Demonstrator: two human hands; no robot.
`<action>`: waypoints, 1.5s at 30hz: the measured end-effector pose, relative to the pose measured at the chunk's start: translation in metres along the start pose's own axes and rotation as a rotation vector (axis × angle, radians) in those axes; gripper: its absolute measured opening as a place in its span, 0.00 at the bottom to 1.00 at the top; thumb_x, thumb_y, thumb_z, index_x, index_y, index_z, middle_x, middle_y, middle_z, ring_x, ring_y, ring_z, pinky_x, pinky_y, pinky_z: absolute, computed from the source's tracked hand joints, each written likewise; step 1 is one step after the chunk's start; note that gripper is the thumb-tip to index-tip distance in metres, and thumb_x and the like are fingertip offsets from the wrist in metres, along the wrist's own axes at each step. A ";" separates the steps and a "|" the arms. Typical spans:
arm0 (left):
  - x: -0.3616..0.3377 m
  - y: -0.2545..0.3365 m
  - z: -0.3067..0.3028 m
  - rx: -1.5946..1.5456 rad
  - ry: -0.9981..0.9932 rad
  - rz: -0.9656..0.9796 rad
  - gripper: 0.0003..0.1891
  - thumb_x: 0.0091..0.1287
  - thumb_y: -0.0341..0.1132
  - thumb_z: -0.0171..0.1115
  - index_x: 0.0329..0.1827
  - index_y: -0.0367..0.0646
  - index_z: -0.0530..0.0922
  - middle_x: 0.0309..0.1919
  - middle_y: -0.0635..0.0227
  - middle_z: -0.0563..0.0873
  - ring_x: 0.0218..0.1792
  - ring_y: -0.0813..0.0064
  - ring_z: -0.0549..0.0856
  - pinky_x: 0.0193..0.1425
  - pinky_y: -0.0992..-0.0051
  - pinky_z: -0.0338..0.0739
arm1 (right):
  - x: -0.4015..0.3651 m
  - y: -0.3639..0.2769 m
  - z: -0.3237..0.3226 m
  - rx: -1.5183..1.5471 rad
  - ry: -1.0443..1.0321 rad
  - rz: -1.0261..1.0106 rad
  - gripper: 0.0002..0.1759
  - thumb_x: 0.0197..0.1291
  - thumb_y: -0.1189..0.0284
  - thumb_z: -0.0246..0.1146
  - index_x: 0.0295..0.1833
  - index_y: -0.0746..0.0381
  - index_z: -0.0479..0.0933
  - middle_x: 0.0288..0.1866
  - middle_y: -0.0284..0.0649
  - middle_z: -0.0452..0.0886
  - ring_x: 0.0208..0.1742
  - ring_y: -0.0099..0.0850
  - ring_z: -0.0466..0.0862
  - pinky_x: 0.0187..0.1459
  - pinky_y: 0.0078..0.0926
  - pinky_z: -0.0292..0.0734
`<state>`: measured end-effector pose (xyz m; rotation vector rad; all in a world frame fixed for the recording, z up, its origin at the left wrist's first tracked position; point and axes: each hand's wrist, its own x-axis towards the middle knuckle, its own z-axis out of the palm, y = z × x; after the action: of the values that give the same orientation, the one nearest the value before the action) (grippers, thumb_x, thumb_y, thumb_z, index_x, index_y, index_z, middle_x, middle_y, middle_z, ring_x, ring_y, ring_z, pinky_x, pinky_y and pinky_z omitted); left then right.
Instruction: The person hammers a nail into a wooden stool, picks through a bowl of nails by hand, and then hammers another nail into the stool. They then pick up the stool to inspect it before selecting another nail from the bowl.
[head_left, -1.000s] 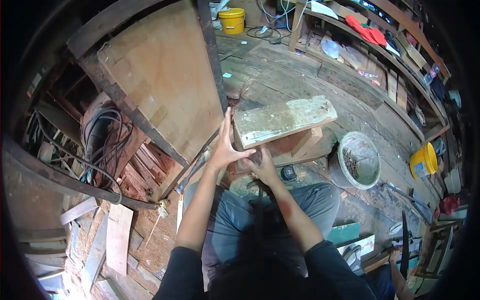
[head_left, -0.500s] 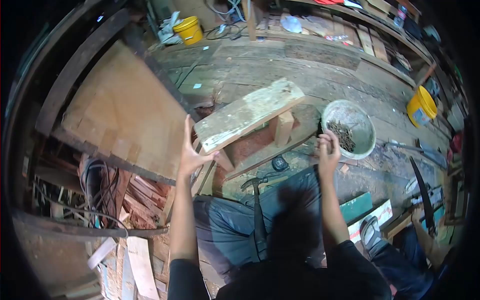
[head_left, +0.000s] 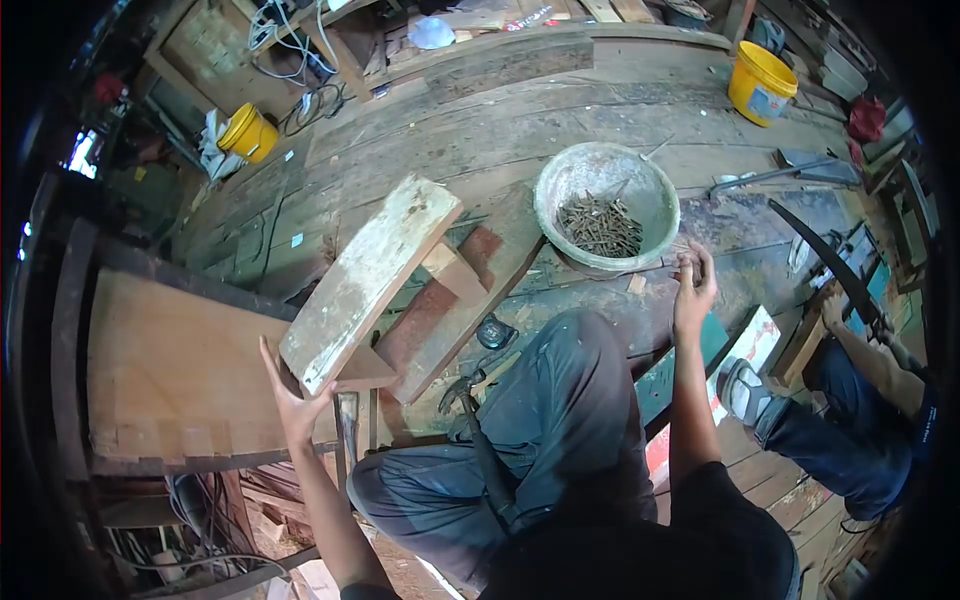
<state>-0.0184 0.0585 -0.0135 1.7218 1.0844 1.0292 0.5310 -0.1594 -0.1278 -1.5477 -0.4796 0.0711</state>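
Observation:
My left hand (head_left: pixel 296 405) grips the near end of a small wooden stool (head_left: pixel 370 280), thumb on one side and fingers along the other. The stool has a worn, whitish plank top on short wooden legs and is tilted. My right hand (head_left: pixel 696 290) is raised just beside a bucket (head_left: pixel 550 210) of nails (head_left: pixel 600 224), fingers curled together. A thin sliver like a nail shows at its fingertips. A claw hammer (head_left: pixel 480 440) rests against my leg, head up. By my knee, a round black tape measure (head_left: pixel 494 332) lies on the floor.
A large wooden panel (head_left: pixel 180 370) stands at left. Yellow buckets (head_left: pixel 762 85) sit farther back. At right, another person's hand (head_left: pixel 832 312) is near a saw (head_left: pixel 830 262) and a piece of wood. Painted boards (head_left: pixel 750 345) lie beside my right arm.
The view has turned right. My right hand has moved from over the bucket's near rim to its right side, fingers still curled. My left hand keeps hold of the stool.

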 end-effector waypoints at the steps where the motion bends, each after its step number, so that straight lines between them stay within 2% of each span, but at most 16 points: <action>1: -0.001 0.000 0.001 -0.008 -0.005 -0.002 0.75 0.43 0.33 0.86 0.88 0.50 0.34 0.74 0.49 0.67 0.75 0.55 0.69 0.80 0.61 0.62 | 0.001 0.004 -0.001 -0.003 0.012 0.008 0.15 0.76 0.78 0.58 0.65 0.65 0.77 0.46 0.35 0.81 0.47 0.22 0.81 0.45 0.22 0.80; 6: -0.010 -0.007 0.010 0.079 0.056 0.017 0.71 0.47 0.34 0.83 0.88 0.51 0.35 0.77 0.49 0.63 0.77 0.54 0.65 0.82 0.61 0.58 | 0.005 0.014 -0.005 -0.058 0.064 -0.032 0.16 0.74 0.80 0.57 0.65 0.64 0.77 0.46 0.34 0.81 0.45 0.22 0.81 0.45 0.22 0.79; 10: -0.016 -0.013 0.025 0.113 0.217 0.018 0.65 0.49 0.27 0.76 0.88 0.48 0.41 0.84 0.49 0.52 0.81 0.55 0.60 0.84 0.60 0.53 | -0.007 0.052 -0.015 -0.155 0.062 -0.003 0.17 0.73 0.79 0.58 0.65 0.65 0.76 0.45 0.38 0.82 0.43 0.23 0.81 0.44 0.25 0.79; 13: -0.018 -0.016 0.040 0.448 0.379 0.005 0.63 0.50 0.20 0.72 0.88 0.46 0.41 0.86 0.53 0.48 0.81 0.59 0.59 0.85 0.59 0.53 | -0.035 0.088 -0.028 -0.274 -0.062 0.087 0.18 0.70 0.78 0.60 0.64 0.66 0.76 0.45 0.47 0.84 0.42 0.31 0.84 0.45 0.31 0.80; 15: -0.018 -0.018 0.056 0.454 0.430 0.018 0.63 0.50 0.18 0.72 0.88 0.46 0.41 0.85 0.52 0.50 0.80 0.60 0.61 0.84 0.59 0.54 | -0.064 0.110 -0.038 -0.637 -0.130 0.048 0.20 0.67 0.76 0.61 0.64 0.66 0.75 0.47 0.55 0.83 0.45 0.44 0.86 0.47 0.38 0.80; 18: -0.015 -0.033 0.057 0.324 0.521 0.024 0.62 0.52 0.14 0.70 0.88 0.45 0.41 0.83 0.50 0.54 0.78 0.59 0.65 0.83 0.60 0.60 | -0.094 0.124 -0.053 -0.663 -0.279 0.010 0.23 0.63 0.76 0.63 0.64 0.64 0.74 0.47 0.54 0.83 0.47 0.52 0.85 0.48 0.44 0.80; 21: -0.012 -0.034 0.062 0.339 0.555 0.040 0.59 0.58 0.18 0.72 0.88 0.44 0.40 0.82 0.50 0.55 0.76 0.59 0.67 0.82 0.59 0.60 | -0.106 0.116 -0.058 -0.793 -0.449 -0.011 0.25 0.61 0.76 0.64 0.65 0.61 0.73 0.46 0.49 0.83 0.47 0.49 0.85 0.49 0.46 0.80; 23: -0.013 -0.024 0.074 0.288 0.614 -0.013 0.57 0.67 0.38 0.74 0.87 0.41 0.37 0.81 0.46 0.55 0.77 0.57 0.65 0.82 0.57 0.58 | -0.103 0.107 -0.053 -0.802 -0.450 0.020 0.26 0.60 0.76 0.65 0.66 0.60 0.74 0.45 0.47 0.83 0.47 0.48 0.85 0.49 0.45 0.80; 24: -0.013 -0.027 0.072 0.295 0.601 -0.018 0.57 0.67 0.38 0.74 0.87 0.41 0.37 0.81 0.46 0.55 0.77 0.57 0.65 0.82 0.57 0.58 | -0.104 0.106 -0.052 -0.812 -0.450 0.042 0.27 0.59 0.76 0.65 0.66 0.59 0.74 0.44 0.46 0.83 0.46 0.47 0.85 0.49 0.44 0.81; 27: -0.017 -0.032 0.072 0.349 0.628 -0.020 0.61 0.67 0.55 0.73 0.87 0.42 0.35 0.82 0.44 0.52 0.79 0.55 0.62 0.83 0.52 0.53 | -0.103 0.111 -0.053 -0.852 -0.457 0.041 0.28 0.59 0.75 0.66 0.67 0.57 0.73 0.43 0.44 0.84 0.44 0.45 0.85 0.48 0.43 0.81; 31: -0.022 -0.048 0.056 0.316 0.592 0.017 0.63 0.65 0.52 0.75 0.87 0.43 0.33 0.84 0.47 0.46 0.81 0.53 0.57 0.85 0.49 0.50 | -0.100 0.105 -0.051 -0.882 -0.477 0.001 0.29 0.58 0.74 0.68 0.67 0.56 0.74 0.41 0.42 0.84 0.43 0.44 0.86 0.47 0.42 0.81; 36: -0.035 -0.038 0.057 0.402 0.524 0.040 0.62 0.65 0.47 0.76 0.87 0.44 0.34 0.84 0.47 0.47 0.81 0.52 0.57 0.85 0.49 0.49 | -0.098 0.105 -0.051 -0.882 -0.504 -0.044 0.31 0.55 0.75 0.68 0.67 0.58 0.73 0.40 0.40 0.82 0.40 0.41 0.85 0.44 0.41 0.81; 39: -0.047 -0.019 0.058 0.569 0.533 -0.059 0.62 0.65 0.46 0.76 0.87 0.47 0.33 0.85 0.48 0.44 0.81 0.50 0.59 0.85 0.51 0.51 | -0.098 0.106 -0.051 -0.861 -0.512 -0.046 0.32 0.54 0.75 0.68 0.67 0.59 0.73 0.40 0.39 0.81 0.40 0.39 0.84 0.43 0.39 0.80; 40: -0.051 -0.007 0.063 0.681 0.540 -0.092 0.66 0.62 0.58 0.76 0.87 0.48 0.32 0.82 0.42 0.53 0.79 0.47 0.62 0.83 0.49 0.57 | -0.098 0.105 -0.052 -0.856 -0.511 -0.030 0.32 0.54 0.75 0.68 0.67 0.59 0.73 0.40 0.39 0.81 0.40 0.39 0.84 0.43 0.39 0.80; 42: -0.063 0.015 0.059 0.589 0.455 -0.049 0.61 0.66 0.46 0.75 0.87 0.49 0.32 0.84 0.49 0.56 0.80 0.50 0.63 0.83 0.51 0.57 | -0.095 0.103 -0.051 -0.869 -0.530 -0.073 0.33 0.53 0.75 0.69 0.67 0.60 0.72 0.40 0.38 0.81 0.41 0.38 0.84 0.44 0.37 0.79; 45: -0.066 0.044 0.069 0.709 0.568 0.166 0.56 0.71 0.46 0.70 0.87 0.48 0.33 0.80 0.48 0.64 0.77 0.50 0.67 0.78 0.49 0.65 | -0.091 0.097 -0.052 -0.847 -0.568 -0.082 0.32 0.53 0.75 0.69 0.67 0.61 0.73 0.41 0.38 0.81 0.42 0.37 0.84 0.44 0.36 0.78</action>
<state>0.0376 -0.0310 -0.0075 2.1503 1.8572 1.3957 0.4907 -0.2348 -0.2424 -2.3404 -1.1193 0.2751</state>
